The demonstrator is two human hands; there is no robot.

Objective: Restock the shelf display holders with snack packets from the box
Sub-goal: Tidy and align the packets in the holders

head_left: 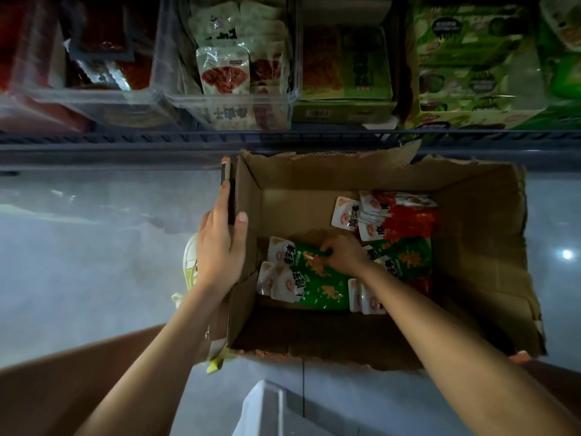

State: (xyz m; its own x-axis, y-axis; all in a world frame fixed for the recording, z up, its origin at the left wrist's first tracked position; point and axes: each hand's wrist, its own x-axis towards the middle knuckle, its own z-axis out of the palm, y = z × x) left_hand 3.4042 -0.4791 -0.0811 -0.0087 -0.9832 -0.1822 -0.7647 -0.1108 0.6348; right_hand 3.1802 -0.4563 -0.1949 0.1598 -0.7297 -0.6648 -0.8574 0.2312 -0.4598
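Packets (317,278) in green film lay on the box (471,247) floor by its left wall. The right hand (341,254) curled its fingers round several; the left hand (220,250) gripped that wall's rim. They looked light, soft and slippery, best pinched at a sealed edge.

Bold black characters stand on the snack packets (314,278) and shelf packets (224,73); none reads clearly.

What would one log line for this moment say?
phase: picking | left hand: grips brown cardboard box wall | right hand: pinches green plastic snack packet inside box
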